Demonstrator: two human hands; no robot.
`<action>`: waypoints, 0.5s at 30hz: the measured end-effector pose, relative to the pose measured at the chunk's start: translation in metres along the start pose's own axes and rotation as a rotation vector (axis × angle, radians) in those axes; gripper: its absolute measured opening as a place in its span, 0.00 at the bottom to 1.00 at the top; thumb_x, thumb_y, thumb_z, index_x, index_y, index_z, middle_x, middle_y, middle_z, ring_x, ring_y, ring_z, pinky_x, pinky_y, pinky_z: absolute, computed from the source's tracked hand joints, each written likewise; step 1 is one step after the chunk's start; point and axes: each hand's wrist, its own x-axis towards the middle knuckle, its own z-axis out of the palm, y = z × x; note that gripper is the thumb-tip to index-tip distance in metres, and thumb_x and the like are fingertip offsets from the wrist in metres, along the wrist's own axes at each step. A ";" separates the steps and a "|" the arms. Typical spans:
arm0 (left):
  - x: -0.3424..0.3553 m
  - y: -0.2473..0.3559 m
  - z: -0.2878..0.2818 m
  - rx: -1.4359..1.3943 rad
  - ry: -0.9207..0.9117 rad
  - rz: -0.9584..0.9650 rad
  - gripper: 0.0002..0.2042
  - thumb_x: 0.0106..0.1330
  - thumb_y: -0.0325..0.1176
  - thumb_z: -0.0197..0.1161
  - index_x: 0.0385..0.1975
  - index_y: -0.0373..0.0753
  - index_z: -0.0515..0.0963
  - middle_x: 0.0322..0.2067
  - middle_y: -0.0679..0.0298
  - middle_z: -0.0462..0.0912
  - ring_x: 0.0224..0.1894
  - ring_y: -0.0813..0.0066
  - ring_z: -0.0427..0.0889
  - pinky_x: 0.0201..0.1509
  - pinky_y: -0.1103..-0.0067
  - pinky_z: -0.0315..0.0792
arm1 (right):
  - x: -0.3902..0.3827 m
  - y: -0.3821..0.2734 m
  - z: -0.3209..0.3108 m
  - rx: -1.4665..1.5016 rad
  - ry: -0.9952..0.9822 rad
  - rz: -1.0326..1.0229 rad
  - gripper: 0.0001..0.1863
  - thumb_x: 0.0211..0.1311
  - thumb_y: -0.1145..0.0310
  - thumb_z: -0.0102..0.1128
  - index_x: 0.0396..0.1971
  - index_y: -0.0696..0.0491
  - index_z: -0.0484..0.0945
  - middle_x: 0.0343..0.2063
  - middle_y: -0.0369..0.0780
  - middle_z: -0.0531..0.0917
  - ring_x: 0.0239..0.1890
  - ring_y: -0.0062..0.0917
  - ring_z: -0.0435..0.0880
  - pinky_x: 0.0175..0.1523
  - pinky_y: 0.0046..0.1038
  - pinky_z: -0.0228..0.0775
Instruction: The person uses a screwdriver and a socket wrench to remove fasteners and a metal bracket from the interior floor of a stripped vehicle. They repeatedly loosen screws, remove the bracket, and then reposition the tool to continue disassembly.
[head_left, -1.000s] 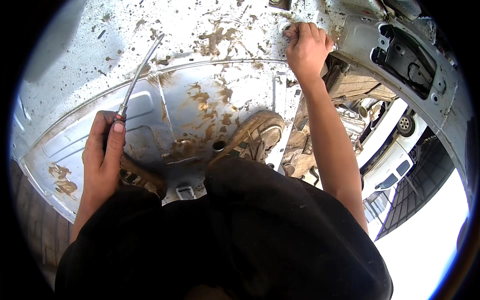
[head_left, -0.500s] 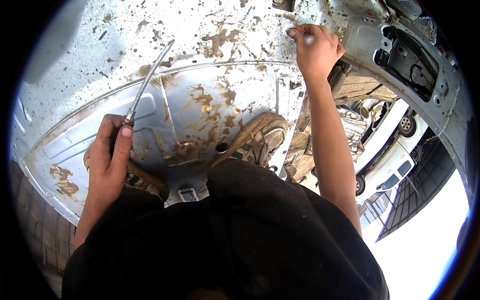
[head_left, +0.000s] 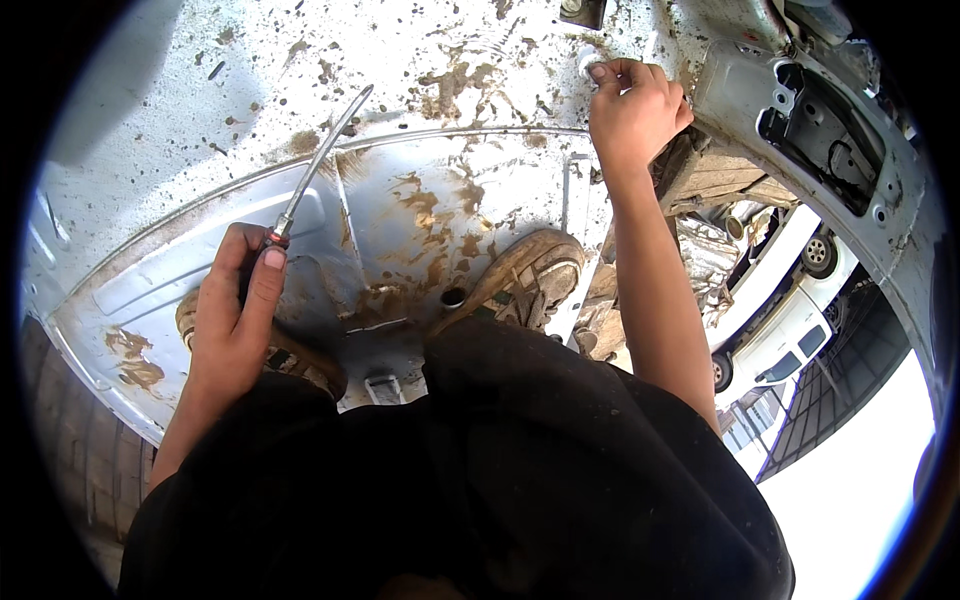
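A screwdriver (head_left: 325, 158) with a long metal shaft is gripped in my left hand (head_left: 235, 310). Its handle is mostly hidden by my fingers, and its tip points up and to the right, over the mud-spattered, pale metal floor (head_left: 370, 40) of a vehicle body. Farther off on the right, my right hand (head_left: 640, 115) is closed in a pinch close to that floor. A small whitish spot (head_left: 588, 61) shows by its thumb tip; whether my fingers hold something there I cannot make out.
My muddy shoes, the right one (head_left: 535, 275) among them, stand on the metal floor, beside a round hole (head_left: 453, 297). A body panel with an opening (head_left: 820, 140) rises at the right. Beyond it are a white vehicle (head_left: 790, 345) and dark fencing (head_left: 850, 390).
My left hand and the screwdriver have shifted slightly right in the picture, as has much of the scene. My right hand keeps its pinch at nearly the same place, its fingers slightly rearranged.
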 end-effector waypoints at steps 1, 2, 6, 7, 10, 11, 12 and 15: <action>0.000 0.000 0.000 0.003 -0.004 0.012 0.08 0.75 0.34 0.50 0.39 0.35 0.69 0.28 0.69 0.67 0.32 0.83 0.63 0.38 0.84 0.62 | -0.001 0.000 0.001 -0.004 0.009 0.005 0.04 0.52 0.63 0.67 0.23 0.46 0.86 0.28 0.32 0.83 0.38 0.30 0.76 0.55 0.37 0.56; 0.002 -0.003 -0.001 -0.001 -0.001 0.019 0.08 0.75 0.34 0.50 0.39 0.35 0.68 0.29 0.69 0.67 0.32 0.83 0.63 0.39 0.84 0.62 | 0.001 0.000 0.003 0.004 0.027 -0.024 0.02 0.51 0.66 0.66 0.22 0.45 0.85 0.27 0.32 0.82 0.38 0.30 0.76 0.54 0.37 0.56; 0.002 0.001 0.002 -0.001 0.021 0.033 0.09 0.75 0.35 0.50 0.39 0.34 0.68 0.29 0.67 0.68 0.33 0.82 0.63 0.39 0.83 0.62 | 0.003 0.001 0.006 -0.013 0.023 -0.044 0.02 0.48 0.69 0.65 0.21 0.44 0.84 0.27 0.33 0.82 0.36 0.31 0.76 0.54 0.37 0.56; 0.002 0.002 0.002 0.011 0.018 0.032 0.09 0.75 0.35 0.50 0.39 0.34 0.68 0.29 0.67 0.68 0.33 0.82 0.64 0.40 0.83 0.62 | 0.003 0.002 0.007 -0.006 0.034 -0.051 0.02 0.47 0.70 0.65 0.21 0.45 0.83 0.27 0.34 0.82 0.36 0.32 0.76 0.54 0.37 0.56; 0.000 0.009 0.002 0.032 0.014 0.001 0.10 0.75 0.35 0.50 0.39 0.34 0.68 0.29 0.66 0.69 0.33 0.81 0.64 0.40 0.82 0.63 | -0.003 0.005 0.015 -0.041 0.050 -0.074 0.02 0.46 0.70 0.64 0.22 0.46 0.82 0.26 0.35 0.81 0.36 0.33 0.76 0.54 0.38 0.56; -0.001 0.012 0.003 0.037 0.012 -0.014 0.10 0.75 0.36 0.50 0.39 0.34 0.68 0.29 0.65 0.69 0.33 0.81 0.65 0.40 0.82 0.63 | -0.005 0.007 0.016 -0.062 0.053 -0.081 0.02 0.46 0.70 0.64 0.23 0.47 0.82 0.26 0.35 0.80 0.36 0.34 0.76 0.54 0.38 0.56; -0.002 0.007 0.001 0.033 0.021 0.007 0.10 0.75 0.36 0.50 0.39 0.34 0.68 0.29 0.66 0.69 0.33 0.81 0.65 0.40 0.82 0.63 | -0.003 0.003 0.015 -0.002 0.041 -0.093 0.02 0.50 0.70 0.63 0.24 0.48 0.79 0.28 0.35 0.79 0.38 0.33 0.75 0.55 0.40 0.55; -0.004 -0.004 -0.002 0.006 0.045 0.023 0.10 0.75 0.36 0.50 0.40 0.34 0.68 0.28 0.67 0.69 0.33 0.81 0.65 0.39 0.82 0.63 | -0.020 0.007 0.006 0.077 -0.001 -0.121 0.02 0.54 0.71 0.61 0.26 0.47 0.78 0.31 0.35 0.79 0.39 0.32 0.74 0.56 0.41 0.54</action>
